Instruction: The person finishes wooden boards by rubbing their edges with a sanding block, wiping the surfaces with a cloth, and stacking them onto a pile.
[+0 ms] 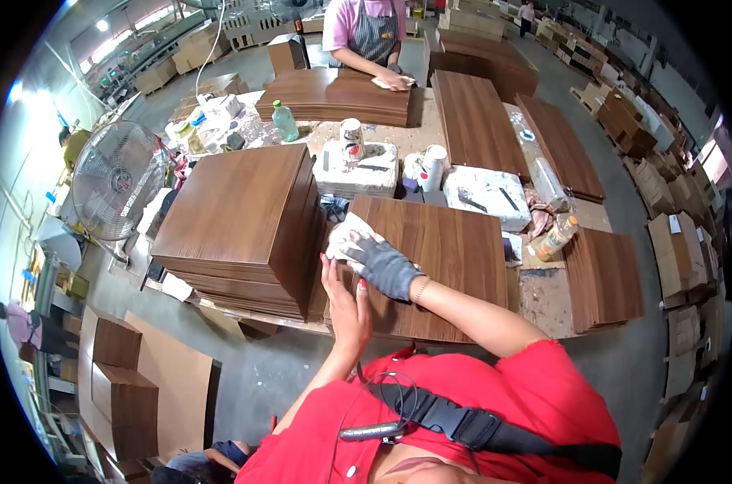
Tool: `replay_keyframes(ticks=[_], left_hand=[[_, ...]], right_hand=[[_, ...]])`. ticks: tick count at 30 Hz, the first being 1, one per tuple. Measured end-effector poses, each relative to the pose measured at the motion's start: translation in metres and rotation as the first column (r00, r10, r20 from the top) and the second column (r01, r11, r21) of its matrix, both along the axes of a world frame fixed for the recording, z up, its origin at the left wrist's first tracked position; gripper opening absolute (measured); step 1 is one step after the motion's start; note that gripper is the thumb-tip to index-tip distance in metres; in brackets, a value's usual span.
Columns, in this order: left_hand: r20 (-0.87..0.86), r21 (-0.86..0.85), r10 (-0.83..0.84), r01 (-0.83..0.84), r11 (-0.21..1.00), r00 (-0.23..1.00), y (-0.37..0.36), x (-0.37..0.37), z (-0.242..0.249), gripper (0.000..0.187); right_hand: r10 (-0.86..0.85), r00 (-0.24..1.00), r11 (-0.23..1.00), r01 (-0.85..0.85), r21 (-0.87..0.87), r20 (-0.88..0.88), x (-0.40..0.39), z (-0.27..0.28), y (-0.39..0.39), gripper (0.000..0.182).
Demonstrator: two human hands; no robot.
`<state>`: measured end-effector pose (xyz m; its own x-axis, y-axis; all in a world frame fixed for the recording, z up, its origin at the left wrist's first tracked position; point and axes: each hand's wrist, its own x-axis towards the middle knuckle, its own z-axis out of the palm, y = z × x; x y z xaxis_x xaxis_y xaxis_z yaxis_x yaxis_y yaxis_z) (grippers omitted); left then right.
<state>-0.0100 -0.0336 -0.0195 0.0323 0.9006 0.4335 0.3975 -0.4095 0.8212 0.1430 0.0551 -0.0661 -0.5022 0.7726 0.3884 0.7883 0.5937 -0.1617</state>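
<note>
My right hand (378, 260), in a grey glove, presses a white cloth (351, 234) on the left part of a brown wood-grain panel (455, 250). Its fingers are closed around the cloth. Bare and with fingers stretched out, my left hand (346, 302) is at the panel's left edge, just below the cloth, and holds nothing. A tall stack of brown panels (229, 210) stands directly to the left. Behind the panel are two white blocks (487, 196) (356, 173) with dark flat tools on top.
Across the table a co-worker (366, 36) wipes another panel stack (334, 95). A fan (118, 181) stands at the left. Around the table are a green bottle (284, 121), a clear bottle (556, 238), white cups (351, 139) and more panels (479, 121) (604, 278).
</note>
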Motion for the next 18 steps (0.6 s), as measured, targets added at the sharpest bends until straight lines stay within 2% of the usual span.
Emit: replay_keyframes(ticks=[1,3,4,5,7,8,9,10,11,13,14,15,16,17,18], left_hand=[[-0.018,0.048,0.015,-0.014,0.999,1.000,0.000,0.000,-0.002,0.060],[-0.023,0.059,0.023,-0.022,0.998,0.999,0.001,-0.001,-0.004,0.061],[-0.035,0.069,0.026,-0.023,0.997,0.999,0.001,-0.002,-0.004,0.062],[-0.034,0.071,0.021,-0.018,0.997,0.999,0.002,-0.002,-0.005,0.062],[0.031,0.113,-0.009,0.005,0.994,0.999,0.003,-0.003,-0.005,0.063],[0.032,0.105,-0.009,0.006,0.994,0.999,0.003,-0.003,-0.006,0.063],[0.131,0.152,-0.060,0.040,0.988,0.990,0.005,-0.003,-0.007,0.064],[0.221,0.193,-0.108,0.065,0.979,0.969,0.005,-0.006,-0.009,0.064],[0.387,0.223,-0.162,0.078,0.972,0.908,0.007,-0.006,-0.015,0.063],[0.638,0.243,-0.245,0.111,0.964,0.730,-0.001,-0.013,-0.015,0.059],[0.684,0.214,-0.224,0.103,0.971,0.694,-0.007,-0.025,-0.015,0.055],[0.735,0.124,-0.128,0.053,0.991,0.666,-0.018,-0.040,-0.018,0.047],[0.787,0.015,-0.091,0.128,0.992,0.611,-0.030,-0.067,-0.034,0.043],[0.761,-0.141,-0.031,0.212,0.967,0.648,-0.037,-0.084,-0.041,0.043],[0.721,-0.292,0.011,0.289,0.912,0.693,-0.044,-0.101,-0.047,0.047]], right_hand=[[0.024,0.999,0.999,-0.025,-0.034,-0.028,0.008,0.013,-0.007,0.044],[-0.126,0.964,0.985,0.094,0.145,0.234,0.044,0.007,0.015,0.046],[-0.226,0.964,0.973,0.217,0.081,0.141,0.069,-0.010,0.039,0.046],[-0.381,0.896,0.924,0.359,0.132,0.228,0.088,-0.015,0.061,0.046],[-0.464,0.881,0.885,0.457,0.094,0.092,0.102,-0.031,0.079,0.047],[-0.314,0.943,0.949,0.312,0.037,0.113,0.075,0.022,0.049,0.049],[-0.265,0.954,0.964,0.259,0.062,0.140,0.061,-0.009,0.035,0.049],[-0.160,0.983,0.987,0.159,0.020,0.085,0.035,0.004,0.003,0.048],[-0.054,0.998,0.998,0.054,-0.023,0.017,0.009,0.030,-0.034,0.048],[0.053,0.998,0.966,-0.057,-0.253,-0.022,-0.009,0.040,-0.084,0.046],[0.078,0.996,0.960,-0.087,-0.265,-0.044,-0.006,0.043,-0.094,0.045],[0.074,0.996,0.958,-0.083,-0.273,-0.045,0.005,0.041,-0.093,0.045],[0.002,0.998,0.975,-0.016,-0.224,-0.062,0.022,0.042,-0.087,0.045],[-0.070,0.994,0.983,0.055,-0.175,-0.082,0.039,0.042,-0.079,0.045],[-0.240,0.969,0.968,0.243,-0.056,0.049,0.059,0.029,-0.063,0.044]])
